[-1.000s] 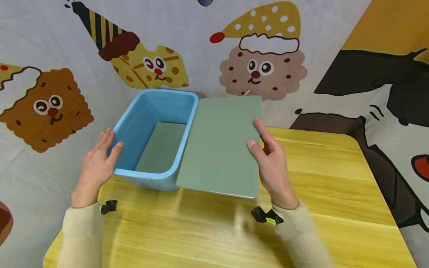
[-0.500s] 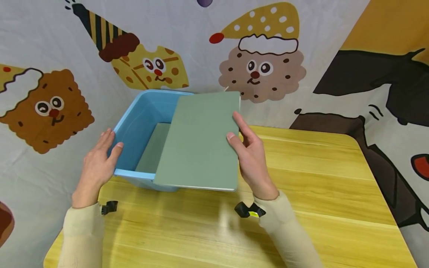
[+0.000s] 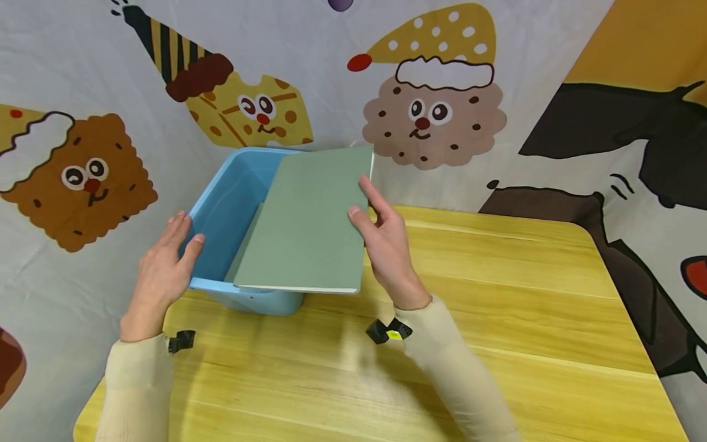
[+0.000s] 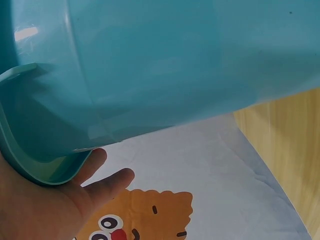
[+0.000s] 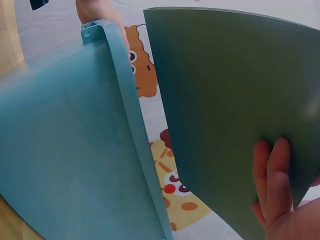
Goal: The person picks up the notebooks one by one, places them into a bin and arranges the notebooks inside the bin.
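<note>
My right hand (image 3: 386,248) holds a thin sage-green notebook (image 3: 309,221) by its right edge, thumb on the upper cover and fingers beneath. The notebook is tilted over the right part of a light-blue plastic bin (image 3: 218,212), hiding much of its inside. A strip of another green item (image 3: 235,270) shows on the bin's floor. At the bin's left front corner, my left hand (image 3: 162,267) grips the rim, its thumb over the inner side. The left wrist view shows fingers (image 4: 112,185) reaching outside below the rim. In the right wrist view, the notebook's underside (image 5: 225,100) faces the camera.
The bin stands on a yellow wood-grain table (image 3: 497,319), near its back left. A cartoon-printed cloth (image 3: 331,80) hangs close behind the table and along its sides. Small black devices sit at both wrists.
My right hand has moved left with the notebook, from beside the bin to over its opening. The left hand has stayed on the rim, and the bin has not moved.
</note>
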{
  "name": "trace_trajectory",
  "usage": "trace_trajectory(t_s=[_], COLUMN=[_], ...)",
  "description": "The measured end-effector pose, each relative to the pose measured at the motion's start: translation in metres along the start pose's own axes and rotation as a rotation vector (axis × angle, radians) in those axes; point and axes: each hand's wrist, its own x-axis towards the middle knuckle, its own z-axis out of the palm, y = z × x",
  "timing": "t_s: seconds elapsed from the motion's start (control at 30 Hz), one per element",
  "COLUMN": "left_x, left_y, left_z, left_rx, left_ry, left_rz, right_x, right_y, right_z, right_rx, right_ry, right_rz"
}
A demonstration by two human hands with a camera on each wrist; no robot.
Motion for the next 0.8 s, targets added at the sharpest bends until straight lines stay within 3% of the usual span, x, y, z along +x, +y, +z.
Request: trace_trajectory(t_s=[0.43,0.8], left_x=[0.002,0.001], left_y=[0.0,0.0], left_z=[0.001,0.002], left_rx=[-0.008,-0.012], left_ry=[0.001,0.025], left_rz=[-0.018,0.001], right_x=[0.022,0.045], right_y=[0.024,0.039], right_z=[0.028,0.063], right_rx=[-0.091,-0.201], right_ry=[-0.001,-0.028], right_rz=[0.058,0.031])
